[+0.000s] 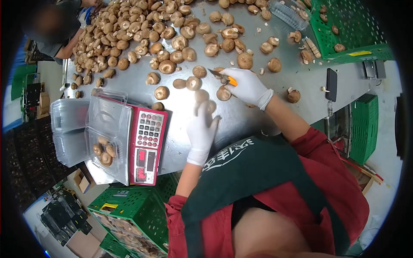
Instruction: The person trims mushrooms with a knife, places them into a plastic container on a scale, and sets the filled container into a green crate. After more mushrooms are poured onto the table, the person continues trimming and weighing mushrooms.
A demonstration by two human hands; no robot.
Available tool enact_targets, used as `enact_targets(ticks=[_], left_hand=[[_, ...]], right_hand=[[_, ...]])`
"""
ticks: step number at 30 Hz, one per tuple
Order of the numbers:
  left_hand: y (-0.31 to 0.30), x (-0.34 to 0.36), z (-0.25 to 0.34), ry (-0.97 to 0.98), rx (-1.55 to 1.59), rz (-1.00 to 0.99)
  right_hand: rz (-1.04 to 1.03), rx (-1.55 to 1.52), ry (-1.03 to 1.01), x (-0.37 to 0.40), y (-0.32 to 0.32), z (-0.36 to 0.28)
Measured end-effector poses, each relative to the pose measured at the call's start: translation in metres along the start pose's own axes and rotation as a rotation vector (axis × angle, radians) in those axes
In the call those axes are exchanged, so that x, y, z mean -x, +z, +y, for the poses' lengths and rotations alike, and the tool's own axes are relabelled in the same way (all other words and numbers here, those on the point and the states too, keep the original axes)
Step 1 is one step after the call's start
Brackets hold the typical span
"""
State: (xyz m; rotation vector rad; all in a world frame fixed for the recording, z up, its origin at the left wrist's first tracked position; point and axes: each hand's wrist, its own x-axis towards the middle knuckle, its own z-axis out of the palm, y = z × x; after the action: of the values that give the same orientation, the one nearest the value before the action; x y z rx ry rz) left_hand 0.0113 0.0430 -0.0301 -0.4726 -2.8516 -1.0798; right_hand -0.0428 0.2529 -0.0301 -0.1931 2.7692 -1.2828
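Watching remotely, I see the right hand (249, 88) closed on a knife (232, 81) pointing forward and left; a blurred mushroom (210, 105) sits at the far end of the nearer left hand (201, 133); whether gripped, I can't tell.

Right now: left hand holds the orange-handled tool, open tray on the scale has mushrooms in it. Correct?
Wrong hand: the right hand holds the orange-handled tool, not the left hand, per the head view. The open tray on the scale does have mushrooms in it.
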Motion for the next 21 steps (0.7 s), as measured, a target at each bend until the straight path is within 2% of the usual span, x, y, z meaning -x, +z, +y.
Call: enact_targets(ticks=[1,4,7,9,11,12,15,17,21], left_hand=[[0.006,0.000,-0.002,0.038,-0.091,-0.019],[0.009,0.000,-0.016,0.017,0.065,0.016],[0.000,0.011,-0.023,-0.302,0.428,-0.081],[0.000,0.014,-0.032,-0.440,0.615,-0.060],[-0.010,0.013,-0.027,-0.373,0.449,-0.015],[-0.012,0.010,-0.029,-0.396,0.398,-0.035],[-0.008,-0.010,-0.021,-0.062,-0.082,0.081],[0.008,-0.021,-0.029,-0.071,0.051,0.033],[0.020,-0.039,-0.006,0.012,0.161,-0.088]], right_hand=[[-0.024,-0.060,0.060,0.000,-0.004,0.000],[0.014,-0.133,0.116,0.003,-0.015,0.008],[0.050,-0.172,0.151,0.012,-0.020,0.024],[0.068,-0.229,0.168,0.015,-0.022,0.033],[0.077,-0.361,0.202,0.019,-0.024,0.039],[0.121,-0.316,0.230,0.020,-0.028,0.036],[0.224,-0.248,0.282,0.019,-0.046,0.026],[0.252,-0.291,0.288,0.010,-0.058,0.028],[0.262,-0.183,0.156,-0.023,-0.079,0.046]])
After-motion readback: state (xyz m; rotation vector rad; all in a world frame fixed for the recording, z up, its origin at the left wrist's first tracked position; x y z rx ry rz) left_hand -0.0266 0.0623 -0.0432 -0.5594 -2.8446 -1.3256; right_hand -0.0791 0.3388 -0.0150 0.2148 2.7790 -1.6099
